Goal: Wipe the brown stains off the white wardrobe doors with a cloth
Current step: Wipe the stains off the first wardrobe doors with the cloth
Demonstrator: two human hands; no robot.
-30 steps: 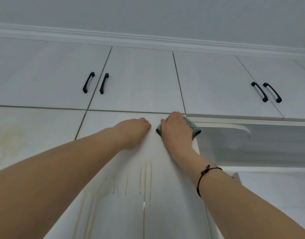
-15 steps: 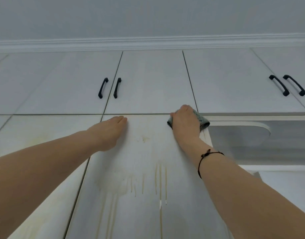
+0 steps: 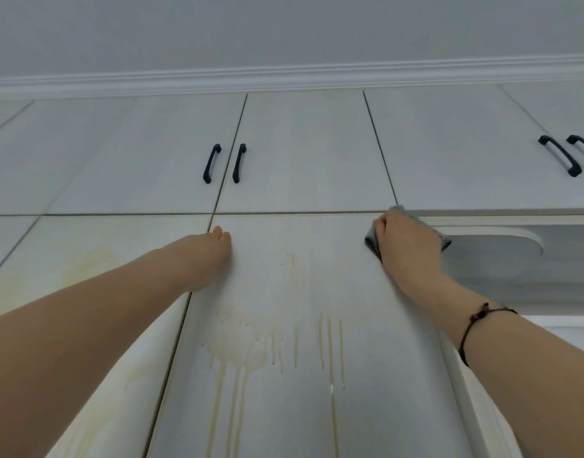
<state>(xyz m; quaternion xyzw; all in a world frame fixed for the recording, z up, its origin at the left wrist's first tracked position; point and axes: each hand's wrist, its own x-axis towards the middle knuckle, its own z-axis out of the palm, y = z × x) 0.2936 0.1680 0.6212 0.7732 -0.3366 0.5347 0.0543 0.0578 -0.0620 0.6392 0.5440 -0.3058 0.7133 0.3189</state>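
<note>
Head view: left hand [image 3: 201, 259] lies flat, bracing the door [image 3: 317, 276]; right hand [image 3: 406, 246], at its two o'clock corner, clutches the cloth [image 3: 372, 247] (stains [image 3: 237, 345] sit at six).

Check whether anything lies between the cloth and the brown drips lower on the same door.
Nothing visible does. The right hand holds the cloth at the top right corner of the door; only bare panel separates it from the brown drips lower down. The left hand rests at the left edge, off that path.
</note>
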